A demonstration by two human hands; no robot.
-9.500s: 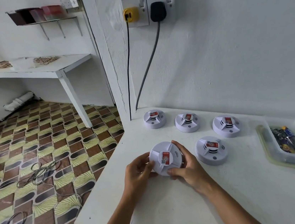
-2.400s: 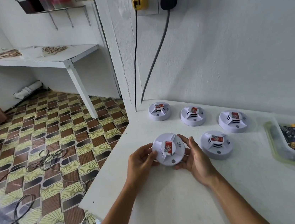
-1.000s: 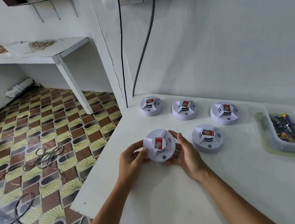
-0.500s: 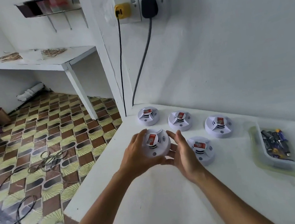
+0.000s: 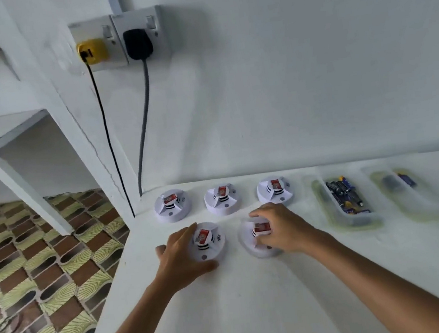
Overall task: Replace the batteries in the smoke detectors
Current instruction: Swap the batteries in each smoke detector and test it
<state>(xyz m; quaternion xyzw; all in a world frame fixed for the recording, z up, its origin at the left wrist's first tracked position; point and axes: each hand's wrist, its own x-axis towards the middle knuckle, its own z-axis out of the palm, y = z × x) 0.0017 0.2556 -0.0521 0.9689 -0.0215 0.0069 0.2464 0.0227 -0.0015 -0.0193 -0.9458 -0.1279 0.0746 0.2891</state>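
I have my left grip (image 5: 180, 250) curled round the near-left smoke detector (image 5: 208, 241), thumb at its near edge and fingers over its far-left side, the unit resting on the white counter (image 5: 257, 300). My right grip (image 5: 278, 228) is closed over the detector beside it (image 5: 257, 237), fingers wrapped across its top by the red label; that one looks blurred, so I cannot tell whether it sits flat or is tipped up. I judge the step to be taking up this second detector to open it. To do that well I would let go on the left, bring that grip across to steady the base, then twist the cover squarely instead of prying. Three more detectors (image 5: 222, 199) lie in a row just beyond both grips. The tray of batteries (image 5: 345, 198) is off to the right of my right grip, with a second tray (image 5: 400, 185) farther right again.
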